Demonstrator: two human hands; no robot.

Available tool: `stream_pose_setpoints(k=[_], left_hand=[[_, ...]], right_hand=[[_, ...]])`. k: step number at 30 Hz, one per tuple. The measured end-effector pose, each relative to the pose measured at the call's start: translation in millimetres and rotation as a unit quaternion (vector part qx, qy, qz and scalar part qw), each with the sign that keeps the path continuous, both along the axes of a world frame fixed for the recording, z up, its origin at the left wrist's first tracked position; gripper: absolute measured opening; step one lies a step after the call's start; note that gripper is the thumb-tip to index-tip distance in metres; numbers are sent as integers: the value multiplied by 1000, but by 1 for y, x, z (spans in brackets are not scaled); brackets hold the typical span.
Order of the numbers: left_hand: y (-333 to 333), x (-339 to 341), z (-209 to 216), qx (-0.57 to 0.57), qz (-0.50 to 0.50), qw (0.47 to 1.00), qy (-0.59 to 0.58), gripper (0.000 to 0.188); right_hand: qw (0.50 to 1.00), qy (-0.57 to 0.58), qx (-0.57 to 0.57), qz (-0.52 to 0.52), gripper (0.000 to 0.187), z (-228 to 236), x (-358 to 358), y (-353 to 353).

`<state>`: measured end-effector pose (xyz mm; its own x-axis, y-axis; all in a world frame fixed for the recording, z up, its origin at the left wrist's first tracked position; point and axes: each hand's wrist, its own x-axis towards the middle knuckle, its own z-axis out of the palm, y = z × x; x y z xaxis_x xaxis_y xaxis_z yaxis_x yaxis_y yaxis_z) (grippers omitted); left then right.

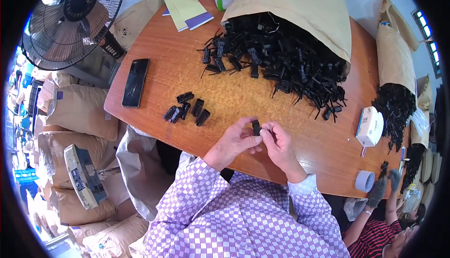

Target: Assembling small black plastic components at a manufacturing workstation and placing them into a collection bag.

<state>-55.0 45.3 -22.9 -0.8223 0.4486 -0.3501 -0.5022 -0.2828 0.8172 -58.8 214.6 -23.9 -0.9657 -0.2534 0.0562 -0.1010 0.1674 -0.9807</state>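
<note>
In front of my body, above the table's near edge, my left hand (236, 141) pinches a small black plastic part (256, 126) between thumb and fingers. My right hand (278, 146) is closed against the same part from the other side, its thumb and fingertips together. The fingers cover the part's lower end. To the left of my hands lies a small group of loose black plastic parts (185, 109). Beyond them, a big heap of black parts with thin stems (300, 65) spills from the mouth of a brown paper sack (300, 4) onto the wooden table (154, 89).
A black phone (136, 83) lies at the table's left edge, near a fan (75, 18). Papers (187, 7) are at the back. On the right are a white box (370, 126), a tape roll (364, 181), another sack (396, 47) and a co-worker's gloved hand (377, 192).
</note>
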Motion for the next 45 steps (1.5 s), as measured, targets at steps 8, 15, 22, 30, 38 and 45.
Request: stream_pose_setpoints(k=[8, 15, 22, 30, 38, 45], left_hand=[[13, 16, -5, -67, 47, 983, 162, 44], [14, 20, -3, -151, 33, 977, 145, 39], [17, 22, -2, -180, 41, 966, 180, 36], [14, 23, -2, -240, 33, 953, 184, 35], [5, 26, -6, -335, 38, 903, 266, 32], [7, 23, 7, -416, 47, 848, 326, 32]], right_hand=[[966, -169, -193, 38, 4, -12, 14, 11], [962, -219, -162, 30, 5, -8, 15, 16], [992, -104, -53, 52, 22, -5, 22, 11], [996, -60, -6, 65, 20, -1, 25, 3], [997, -42, 33, 49, 11, 1, 24, -10], [1000, -11, 20, 21, 10, -15, 23, -17]])
